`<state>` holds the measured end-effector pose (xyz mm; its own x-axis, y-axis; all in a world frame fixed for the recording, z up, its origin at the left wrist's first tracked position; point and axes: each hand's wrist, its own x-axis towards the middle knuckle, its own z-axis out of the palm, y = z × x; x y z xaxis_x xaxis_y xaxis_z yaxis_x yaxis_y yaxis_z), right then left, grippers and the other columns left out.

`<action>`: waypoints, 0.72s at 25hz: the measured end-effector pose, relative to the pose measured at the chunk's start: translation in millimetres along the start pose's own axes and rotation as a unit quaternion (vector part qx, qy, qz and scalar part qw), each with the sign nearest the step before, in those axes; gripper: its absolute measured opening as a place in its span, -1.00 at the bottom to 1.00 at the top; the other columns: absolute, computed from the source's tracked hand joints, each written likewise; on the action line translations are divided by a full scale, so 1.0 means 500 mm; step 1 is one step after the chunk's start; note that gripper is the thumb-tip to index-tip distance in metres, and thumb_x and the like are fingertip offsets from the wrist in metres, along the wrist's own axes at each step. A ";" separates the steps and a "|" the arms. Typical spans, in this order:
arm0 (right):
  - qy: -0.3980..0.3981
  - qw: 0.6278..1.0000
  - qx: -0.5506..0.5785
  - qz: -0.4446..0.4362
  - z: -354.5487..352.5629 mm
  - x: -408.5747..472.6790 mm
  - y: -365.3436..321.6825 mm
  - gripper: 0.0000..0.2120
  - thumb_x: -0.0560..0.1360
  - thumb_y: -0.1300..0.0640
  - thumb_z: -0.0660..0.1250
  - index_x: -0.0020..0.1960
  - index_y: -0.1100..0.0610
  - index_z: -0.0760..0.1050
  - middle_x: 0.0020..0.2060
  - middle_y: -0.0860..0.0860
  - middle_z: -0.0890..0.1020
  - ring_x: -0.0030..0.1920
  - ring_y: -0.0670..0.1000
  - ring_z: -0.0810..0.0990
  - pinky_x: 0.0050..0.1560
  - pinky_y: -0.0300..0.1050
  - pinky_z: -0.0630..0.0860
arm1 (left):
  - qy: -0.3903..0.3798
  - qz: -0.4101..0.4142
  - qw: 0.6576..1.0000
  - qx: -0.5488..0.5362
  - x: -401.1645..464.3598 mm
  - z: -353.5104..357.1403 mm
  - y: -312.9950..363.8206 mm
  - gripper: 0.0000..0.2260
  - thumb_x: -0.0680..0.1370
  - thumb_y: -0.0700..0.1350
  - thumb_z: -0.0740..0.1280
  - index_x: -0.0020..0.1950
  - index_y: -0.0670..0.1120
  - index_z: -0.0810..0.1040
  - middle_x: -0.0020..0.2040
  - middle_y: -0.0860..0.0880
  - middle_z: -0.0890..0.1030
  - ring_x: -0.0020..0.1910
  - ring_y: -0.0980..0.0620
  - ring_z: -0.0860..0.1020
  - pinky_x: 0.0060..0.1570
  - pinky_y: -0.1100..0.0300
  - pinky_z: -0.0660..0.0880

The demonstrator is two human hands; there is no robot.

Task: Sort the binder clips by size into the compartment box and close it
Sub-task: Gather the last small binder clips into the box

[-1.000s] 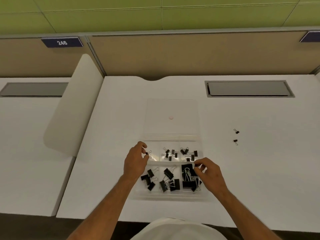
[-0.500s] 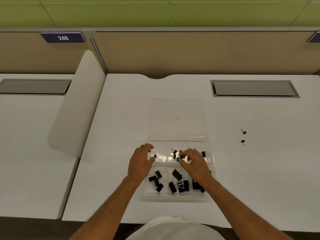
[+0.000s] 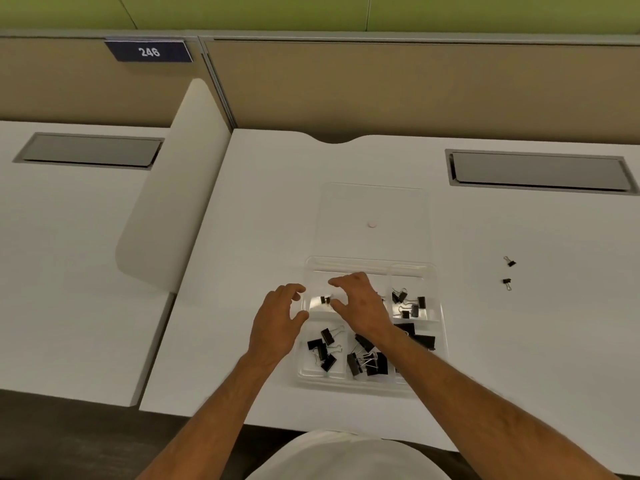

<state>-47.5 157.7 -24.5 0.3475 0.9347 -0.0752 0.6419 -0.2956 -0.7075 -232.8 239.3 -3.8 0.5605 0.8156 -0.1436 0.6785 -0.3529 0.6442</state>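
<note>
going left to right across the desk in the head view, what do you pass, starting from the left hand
left hand → small clip in the box's far-left compartment → right hand → cluster of small clips → two loose clips on the desk

White "246" on dark blue plate (image 3: pixel 149 51), partition top

Bright, even overhead light, soft faint shadows, slight overall blur, wide-angle bending at edges.

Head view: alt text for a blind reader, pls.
Two bare hands reach over a clear compartment box of black binder clips on a white desk: the right hand hovers by a small clip, the left hand at the box's left edge. Its lid lies open; two small clips sit apart, far right.
</note>
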 end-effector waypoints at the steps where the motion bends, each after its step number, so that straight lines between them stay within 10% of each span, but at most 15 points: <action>1: 0.009 1.000 0.003 0.004 -0.011 -0.008 0.007 -0.61 0.50 0.13 0.40 0.32 0.08 0.51 0.15 -0.05 0.59 0.27 -0.05 0.38 0.06 -0.13 0.52 | -0.005 0.004 1.000 -0.001 0.001 0.003 0.003 -0.59 0.49 -0.09 0.48 0.28 0.11 0.45 0.06 0.19 0.51 0.04 0.17 0.46 0.02 0.29 0.41; 8: 0.125 0.986 0.052 0.095 -0.141 -0.130 0.135 -0.70 0.50 0.14 0.39 0.23 -0.02 0.55 0.07 -0.16 0.54 0.12 -0.25 0.42 0.10 -0.44 0.38 | -0.049 0.070 0.996 -0.033 0.024 0.079 0.114 -0.63 0.50 -0.09 0.45 0.26 0.13 0.46 0.04 0.22 0.53 0.04 0.20 0.46 0.00 0.30 0.42; 18: 0.175 0.960 -0.022 0.218 -0.380 -0.259 0.406 -0.76 0.49 0.17 0.40 0.15 0.00 0.58 -0.10 -0.19 0.60 0.05 -0.04 0.47 -0.06 -0.33 0.33 | -0.090 0.109 0.989 -0.041 0.019 0.258 0.326 -0.70 0.53 -0.07 0.41 0.23 0.11 0.49 0.05 0.19 0.53 0.08 0.16 0.45 0.11 0.18 0.45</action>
<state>167.8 -61.1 -24.8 0.7935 0.5983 -0.1115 0.4088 -0.6596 -0.6307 -55.7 130.1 3.0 0.7695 0.6268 -0.1221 0.4959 -0.4661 0.7327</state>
